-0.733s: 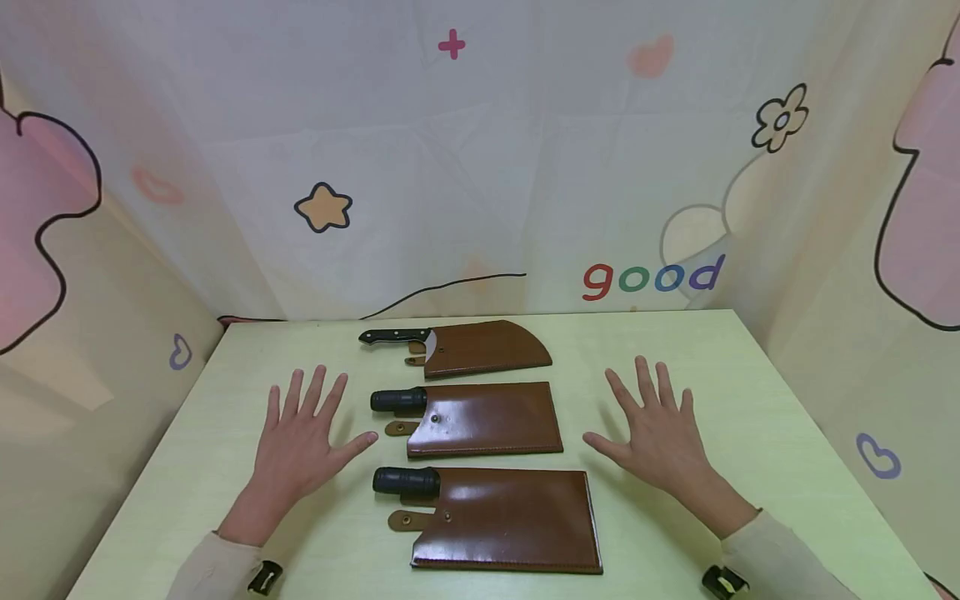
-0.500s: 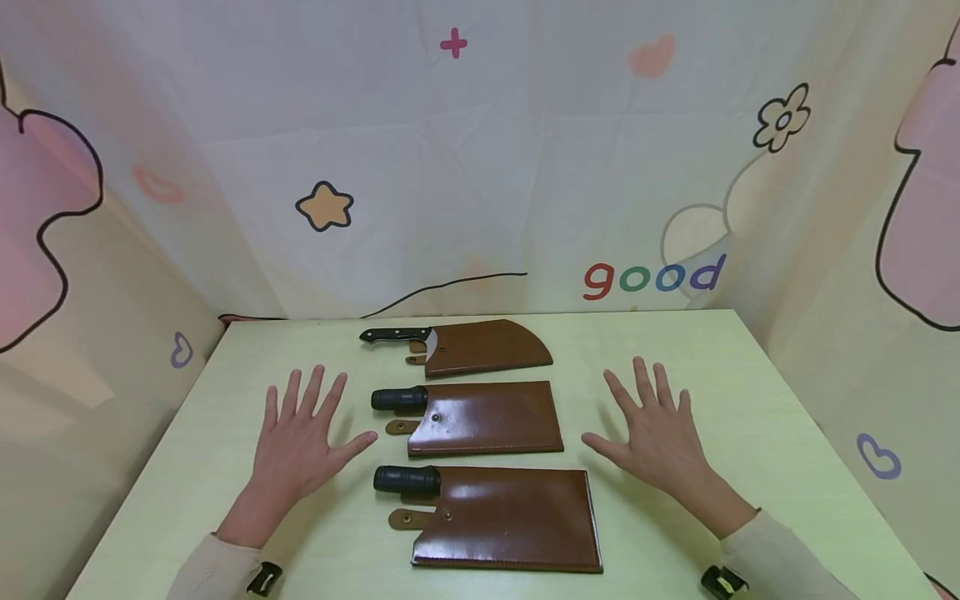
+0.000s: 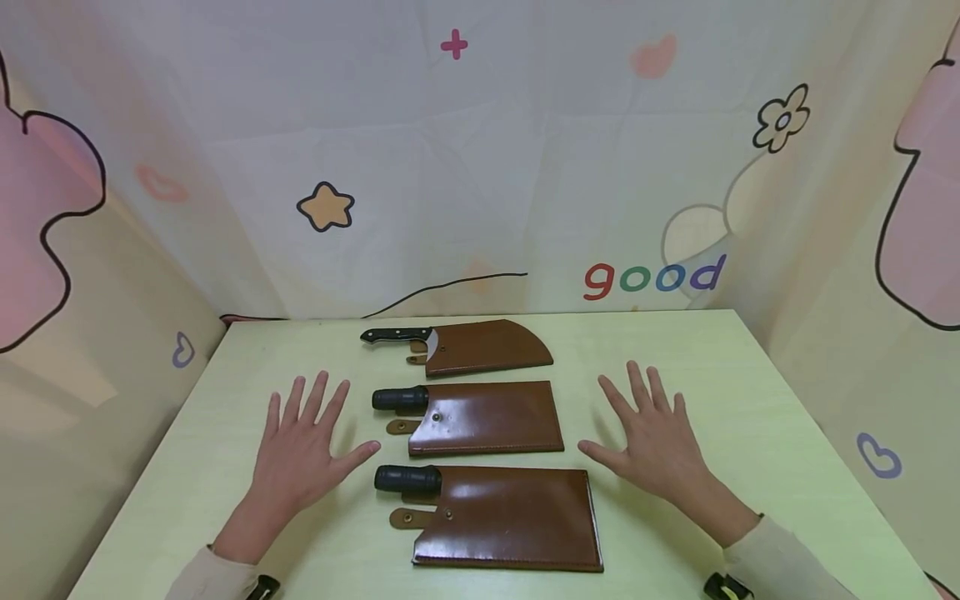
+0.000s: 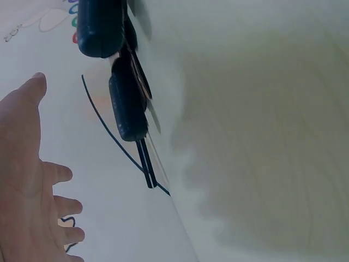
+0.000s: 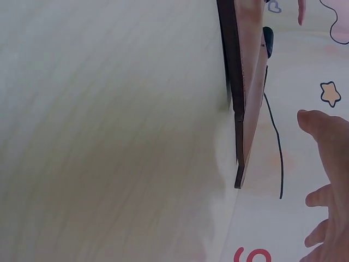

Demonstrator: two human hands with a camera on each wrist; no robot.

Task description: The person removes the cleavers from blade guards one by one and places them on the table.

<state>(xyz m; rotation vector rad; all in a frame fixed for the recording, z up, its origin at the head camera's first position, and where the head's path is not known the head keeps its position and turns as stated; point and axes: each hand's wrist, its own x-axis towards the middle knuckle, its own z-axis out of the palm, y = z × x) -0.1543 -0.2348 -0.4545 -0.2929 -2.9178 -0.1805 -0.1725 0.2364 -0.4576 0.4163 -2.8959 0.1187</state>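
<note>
Three knives in brown leather sheaths lie in a column on the table, handles to the left. The far knife (image 3: 396, 335) has a black riveted handle and a sheath (image 3: 487, 346) with a curved end. Both the middle cleaver's sheath (image 3: 495, 417) and the larger near cleaver's sheath (image 3: 517, 517) are rectangular, with thick black handles and snap straps sticking out. My left hand (image 3: 296, 458), fingers spread, hovers left of the handles and holds nothing. To the right of the sheaths my right hand (image 3: 660, 446) is likewise spread and holds nothing. Both wrist views show the hands raised above the table.
The pale table (image 3: 645, 533) has its far edge against a white printed curtain (image 3: 480, 167), with more curtain on both sides. Black wrist straps (image 3: 727, 586) sit at the sleeves.
My right hand has shifted slightly left and nearer to me. The left hand has moved a little to the right and nearer. The knives stay in place.
</note>
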